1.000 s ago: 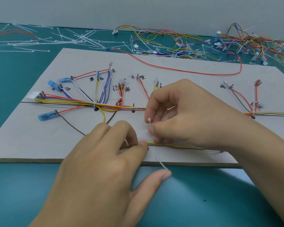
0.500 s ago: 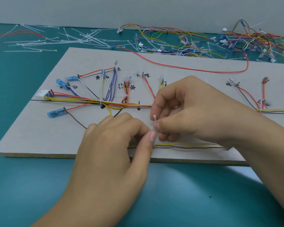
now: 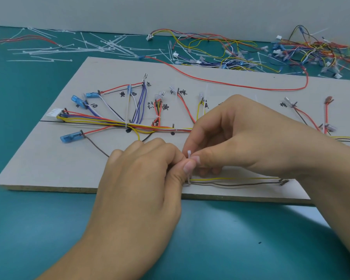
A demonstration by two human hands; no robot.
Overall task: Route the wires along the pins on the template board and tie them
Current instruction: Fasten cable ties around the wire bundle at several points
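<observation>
A grey template board lies on the teal table, with coloured wires routed along dark pins and bundled at its middle. Near the board's front edge a yellow wire and a brown wire run side by side to a pin on the right. A white cable tie loops around their left end. My left hand pinches the tie's strap with thumb and fingers. My right hand pinches the tie's head just above. Both hands meet over the wires and hide the tie's middle.
Loose white cable ties lie scattered on the table behind the board at left. A tangle of spare wire harnesses fills the back right. One long red wire curves across the board's far side. A grey wall stands behind.
My left hand rose from the board's front edge and closed up against my right hand. The tie's loose tail, earlier pointing over the edge, is now drawn up between the fingers.
</observation>
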